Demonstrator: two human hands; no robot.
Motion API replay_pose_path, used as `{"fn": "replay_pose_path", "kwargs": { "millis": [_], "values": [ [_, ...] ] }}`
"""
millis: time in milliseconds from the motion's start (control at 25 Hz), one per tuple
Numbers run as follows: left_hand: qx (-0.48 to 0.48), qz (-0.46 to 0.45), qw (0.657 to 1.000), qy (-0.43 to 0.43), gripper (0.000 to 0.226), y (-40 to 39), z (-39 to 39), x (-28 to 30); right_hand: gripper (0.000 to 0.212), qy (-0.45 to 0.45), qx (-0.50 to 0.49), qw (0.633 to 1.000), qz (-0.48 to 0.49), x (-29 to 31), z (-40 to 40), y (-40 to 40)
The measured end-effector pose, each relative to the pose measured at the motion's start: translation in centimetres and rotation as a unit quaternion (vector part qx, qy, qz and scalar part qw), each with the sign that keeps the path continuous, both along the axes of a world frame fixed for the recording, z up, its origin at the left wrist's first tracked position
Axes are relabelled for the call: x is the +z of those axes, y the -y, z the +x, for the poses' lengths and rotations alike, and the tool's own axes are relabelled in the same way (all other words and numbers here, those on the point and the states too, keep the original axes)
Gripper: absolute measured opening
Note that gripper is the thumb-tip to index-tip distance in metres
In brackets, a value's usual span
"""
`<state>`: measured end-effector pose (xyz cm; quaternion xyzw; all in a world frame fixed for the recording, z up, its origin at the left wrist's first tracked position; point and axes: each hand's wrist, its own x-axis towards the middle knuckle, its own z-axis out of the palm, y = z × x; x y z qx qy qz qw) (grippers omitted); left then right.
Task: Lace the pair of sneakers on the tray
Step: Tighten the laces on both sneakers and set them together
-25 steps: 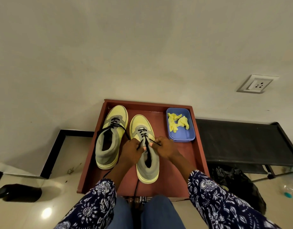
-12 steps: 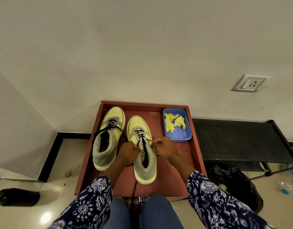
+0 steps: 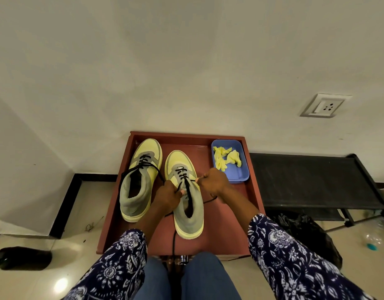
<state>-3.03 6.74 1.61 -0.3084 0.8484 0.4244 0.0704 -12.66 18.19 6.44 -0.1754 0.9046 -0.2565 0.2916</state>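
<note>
Head view: left hand (image 3: 168,197) and right hand (image 3: 212,182) fingers pinch black lace (image 3: 187,187) over right sneaker (image 3: 184,191), left sneaker (image 3: 141,178) at 9 o'clock, blue box (image 3: 240,169) at 2 o'clock on tray (image 3: 230,234).

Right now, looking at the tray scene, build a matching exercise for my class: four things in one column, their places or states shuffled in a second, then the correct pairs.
Things
1. left sneaker
2. right sneaker
3. blue tub
4. wall socket

Places or states
A. holds crumpled yellow pieces
B. untouched, black lace looped loose round its collar
C. on the wall, up and to the right of the red tray
D. between the left hand and right hand, each pinching its lace

Pairs: 1-B, 2-D, 3-A, 4-C
</note>
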Motion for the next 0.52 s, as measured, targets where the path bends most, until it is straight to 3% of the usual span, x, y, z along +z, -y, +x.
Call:
{"fn": "replay_pose_path", "kwargs": {
  "millis": [240, 360, 520],
  "values": [
    [-0.042, -0.087, 0.995, 0.007, 0.031, -0.4, -0.1, -0.6, 0.025, 0.033, 0.024, 0.999, 0.005, 1.9, -0.9, -0.5],
    [-0.073, -0.136, 0.988, 0.012, 0.036, -0.4, -0.1, -0.1, 0.028, 0.038, 0.017, 0.999, -0.013, 2.7, -1.1, -1.1],
    [-0.076, -0.132, 0.988, 0.030, 0.035, -0.3, -0.1, 0.3, 0.033, 0.042, -0.001, 0.999, -0.019, 3.8, -1.4, -1.4]
  ]
}}
